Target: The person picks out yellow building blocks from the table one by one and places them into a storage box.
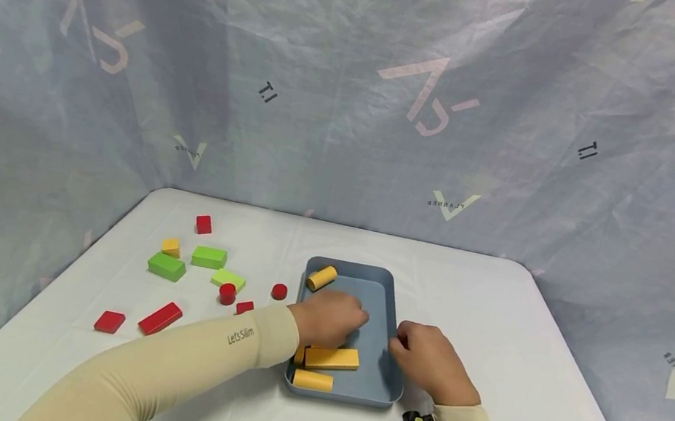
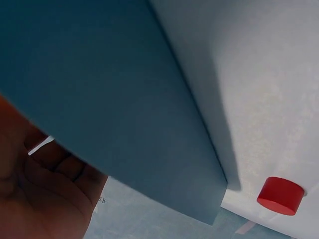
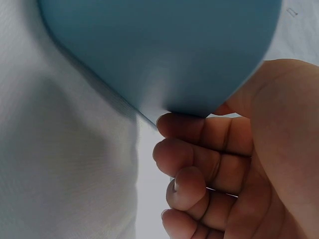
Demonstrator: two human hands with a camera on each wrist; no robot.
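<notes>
A blue-grey tray [image 1: 374,374] stands in the middle of the table. My left hand [image 1: 330,318] reaches over its left side and is inside it, with fingers bent; whether they hold anything is hidden. The left wrist view shows that hand [image 2: 47,194] partly behind the tray wall [image 2: 129,114]. My right hand [image 1: 430,358] grips the right rim between thumb and forefinger, the other fingers curled outside the wall. In the tray lie a yellow cylinder [image 1: 322,278] at the far left, a yellow bar [image 1: 331,359], and another yellow cylinder [image 1: 312,381] at the near edge.
Left of the tray lie several loose blocks: a red bar [image 1: 160,318], a flat red block [image 1: 109,322], a green block [image 1: 166,266], a yellow block [image 1: 171,247] and a red cylinder [image 1: 227,294]. A grey printed sheet [image 1: 356,96] hangs behind the white table [image 1: 495,302].
</notes>
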